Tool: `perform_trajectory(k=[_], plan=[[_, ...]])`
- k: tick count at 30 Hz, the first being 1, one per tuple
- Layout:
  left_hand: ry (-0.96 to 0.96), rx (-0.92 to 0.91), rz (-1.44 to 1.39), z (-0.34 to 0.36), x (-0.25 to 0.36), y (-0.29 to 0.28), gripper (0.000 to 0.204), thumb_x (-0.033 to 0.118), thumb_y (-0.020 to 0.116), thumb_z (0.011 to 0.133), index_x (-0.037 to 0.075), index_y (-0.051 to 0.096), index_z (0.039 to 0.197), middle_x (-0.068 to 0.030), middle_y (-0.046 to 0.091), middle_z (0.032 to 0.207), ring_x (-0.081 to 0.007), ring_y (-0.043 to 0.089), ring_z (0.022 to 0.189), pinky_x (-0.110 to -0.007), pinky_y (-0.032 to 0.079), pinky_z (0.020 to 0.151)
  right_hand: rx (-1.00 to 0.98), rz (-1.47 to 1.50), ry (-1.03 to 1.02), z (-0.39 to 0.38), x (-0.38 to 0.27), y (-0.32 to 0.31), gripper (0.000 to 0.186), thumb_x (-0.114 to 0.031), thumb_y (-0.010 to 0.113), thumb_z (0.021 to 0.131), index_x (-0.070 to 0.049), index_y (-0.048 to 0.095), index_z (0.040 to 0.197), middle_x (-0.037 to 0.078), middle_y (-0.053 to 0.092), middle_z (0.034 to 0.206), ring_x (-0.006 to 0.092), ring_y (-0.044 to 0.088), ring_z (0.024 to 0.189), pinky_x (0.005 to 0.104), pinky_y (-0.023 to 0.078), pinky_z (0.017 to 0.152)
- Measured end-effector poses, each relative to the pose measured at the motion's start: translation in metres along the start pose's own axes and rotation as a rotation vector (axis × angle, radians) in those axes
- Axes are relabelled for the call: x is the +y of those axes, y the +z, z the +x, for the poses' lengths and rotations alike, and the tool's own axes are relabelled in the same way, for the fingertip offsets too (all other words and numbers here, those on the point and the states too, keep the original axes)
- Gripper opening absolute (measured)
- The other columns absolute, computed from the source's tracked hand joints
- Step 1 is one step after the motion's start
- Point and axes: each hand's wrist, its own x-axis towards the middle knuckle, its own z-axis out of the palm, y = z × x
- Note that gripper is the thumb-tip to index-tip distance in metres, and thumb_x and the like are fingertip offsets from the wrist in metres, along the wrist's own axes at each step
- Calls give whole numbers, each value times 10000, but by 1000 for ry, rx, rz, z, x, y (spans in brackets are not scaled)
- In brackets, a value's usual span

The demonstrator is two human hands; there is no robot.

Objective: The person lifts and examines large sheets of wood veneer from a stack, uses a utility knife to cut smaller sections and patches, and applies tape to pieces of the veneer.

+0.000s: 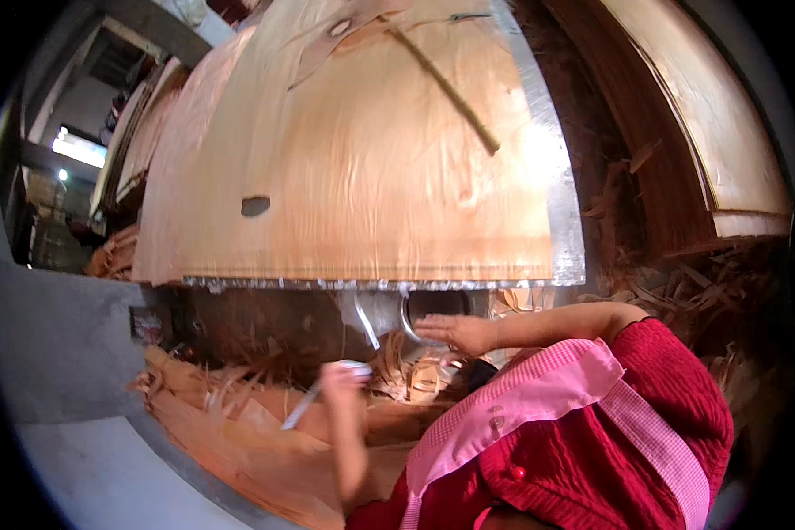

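Head view: your left hand is blurred, fingers apparently curled round a pale object, on your side of the bench; probably light, stiff, maybe slick; grip its body; your right hand is flat, fingers extended, nothing visibly held, near a silver rim; beyond, the wood sheet looks thin, splittable; support its edges; no legible labels.
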Motion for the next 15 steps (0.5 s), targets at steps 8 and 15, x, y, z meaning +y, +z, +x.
perform_trajectory(k=[8, 15], plan=[[226, -253, 124, -35, 126, 291, 138, -6, 699, 626, 23, 579, 689, -28, 584, 622, -82, 531, 582, -226, 430, 540, -218, 879, 357, -143, -16, -188, 434, -122, 521, 827, -30, 407, 1236, 105, 604, 921, 159, 575, 728, 282, 467, 673], [237, -422, 232, -20, 198, 471, 143, 35, 680, 660, 30, 586, 768, -43, 592, 635, -98, 552, 581, -235, 446, 541, -26, 243, 568, -277, 35, -318, 135, -109, 539, 791, -121, 621, 898, 79, 619, 772, 212, 592, 707, 307, 445, 635]])
